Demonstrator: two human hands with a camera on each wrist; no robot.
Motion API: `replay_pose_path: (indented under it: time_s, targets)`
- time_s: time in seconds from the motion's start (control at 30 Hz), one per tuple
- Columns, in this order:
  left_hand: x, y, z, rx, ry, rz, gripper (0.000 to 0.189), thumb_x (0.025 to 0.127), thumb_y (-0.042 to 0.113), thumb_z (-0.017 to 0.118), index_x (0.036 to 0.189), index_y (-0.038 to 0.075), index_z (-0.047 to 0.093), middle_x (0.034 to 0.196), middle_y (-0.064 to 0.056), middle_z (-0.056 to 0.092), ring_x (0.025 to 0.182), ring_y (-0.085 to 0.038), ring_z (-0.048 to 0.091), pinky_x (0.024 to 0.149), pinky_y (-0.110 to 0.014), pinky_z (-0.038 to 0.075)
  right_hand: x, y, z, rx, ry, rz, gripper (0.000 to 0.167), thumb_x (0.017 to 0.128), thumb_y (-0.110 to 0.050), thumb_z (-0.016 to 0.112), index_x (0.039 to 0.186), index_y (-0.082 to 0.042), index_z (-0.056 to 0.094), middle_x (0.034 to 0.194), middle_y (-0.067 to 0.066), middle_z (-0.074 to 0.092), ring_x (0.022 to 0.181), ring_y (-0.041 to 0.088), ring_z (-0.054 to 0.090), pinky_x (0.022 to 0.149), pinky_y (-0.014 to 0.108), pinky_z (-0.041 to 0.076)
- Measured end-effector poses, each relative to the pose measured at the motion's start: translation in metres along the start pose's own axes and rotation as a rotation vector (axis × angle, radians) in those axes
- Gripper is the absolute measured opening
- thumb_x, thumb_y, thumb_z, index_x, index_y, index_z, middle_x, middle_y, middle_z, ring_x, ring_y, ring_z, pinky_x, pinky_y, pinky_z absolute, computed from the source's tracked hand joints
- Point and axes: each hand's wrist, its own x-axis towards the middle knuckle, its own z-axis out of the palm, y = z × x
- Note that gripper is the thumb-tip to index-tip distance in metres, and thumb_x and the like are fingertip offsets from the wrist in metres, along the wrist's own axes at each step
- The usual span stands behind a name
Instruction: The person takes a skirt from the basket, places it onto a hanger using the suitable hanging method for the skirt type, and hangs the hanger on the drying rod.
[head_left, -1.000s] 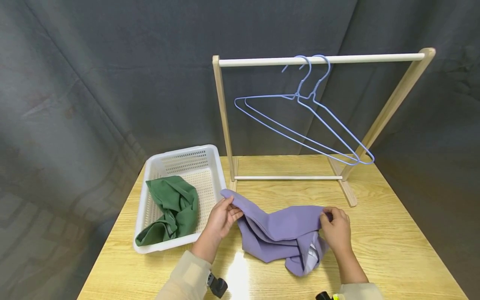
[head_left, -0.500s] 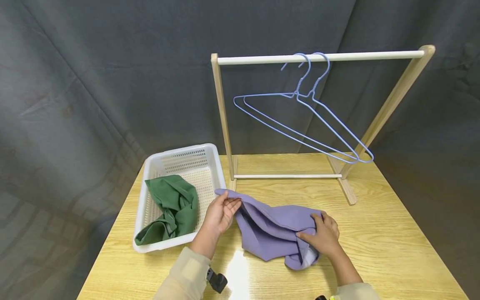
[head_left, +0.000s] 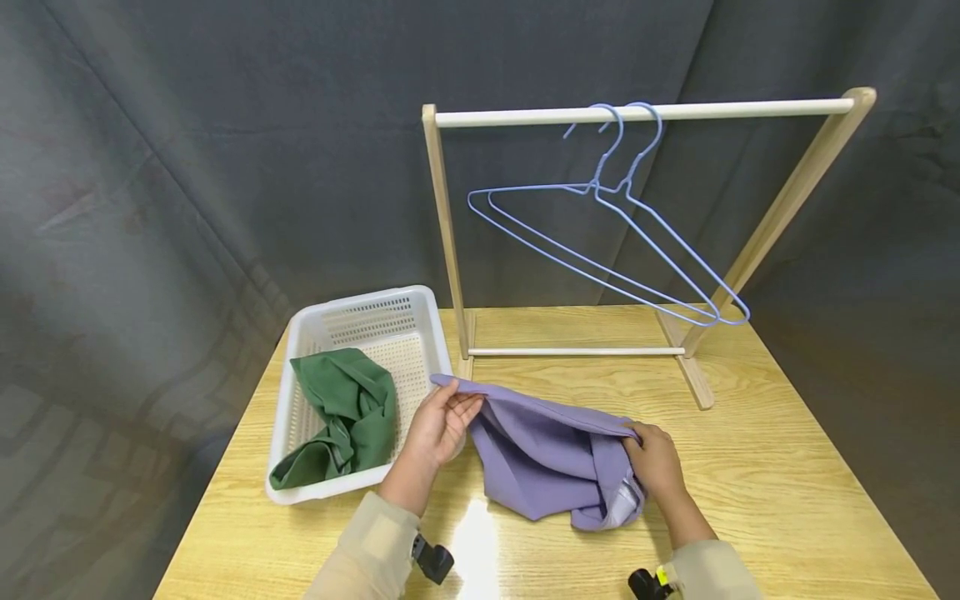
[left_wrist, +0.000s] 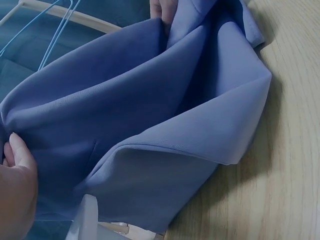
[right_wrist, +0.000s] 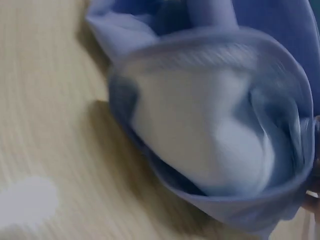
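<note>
A crumpled purple garment (head_left: 536,454) is stretched between my two hands above the table front. My left hand (head_left: 435,427) pinches its upper left edge, beside the basket's right rim; in the left wrist view the thumb of that hand (left_wrist: 19,187) presses on the cloth (left_wrist: 175,95). My right hand (head_left: 656,462) grips the upper right edge, with some fingers hidden behind the fabric. A round, hemmed opening (right_wrist: 210,197) with a pale inside faces the right wrist view, which is blurred.
A white basket (head_left: 437,333) at the left holds a crumpled green cloth (head_left: 352,400). Behind the hands stands a wooden rack (head_left: 448,242) with two blue hangers (head_left: 652,233) on its white top bar (head_left: 750,110). A grey curtain (head_left: 225,125) hangs behind the table (head_left: 757,475).
My right hand slid inward over the garment, then moved back slightly to grip its upper edge. That edge is now straighter. My left hand shifted slightly left and keeps its pinch.
</note>
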Motion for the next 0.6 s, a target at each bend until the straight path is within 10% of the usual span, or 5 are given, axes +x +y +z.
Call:
replay_pose_path:
  time_s: [0.3, 0.6]
  targets:
    - [0.007, -0.002, -0.002, -0.007, 0.176, 0.075, 0.014, 0.083, -0.009, 0.04, 0.083, 0.005, 0.038, 0.072, -0.003, 0.046, 0.065, -0.01, 0.05, 0.07, -0.023, 0.044, 0.005, 0.01, -0.018, 0.106, 0.147, 0.126, 0.021, 0.082, 0.003, 0.042, 0.092, 0.001, 0.06, 0.088, 0.021, 0.06, 0.077, 0.03, 0.054, 0.066, 0.042, 0.041]
    - [0.012, -0.002, -0.002, 0.075, 0.199, 0.024, 0.013, 0.088, 0.009, 0.035, 0.077, 0.004, 0.041, 0.064, -0.003, 0.046, 0.056, -0.011, 0.048, 0.059, -0.022, 0.045, 0.009, 0.035, -0.026, 0.126, 0.315, 0.129, 0.018, 0.079, 0.002, 0.046, 0.086, -0.001, 0.062, 0.085, 0.017, 0.062, 0.071, 0.024, 0.053, 0.058, 0.035, 0.04]
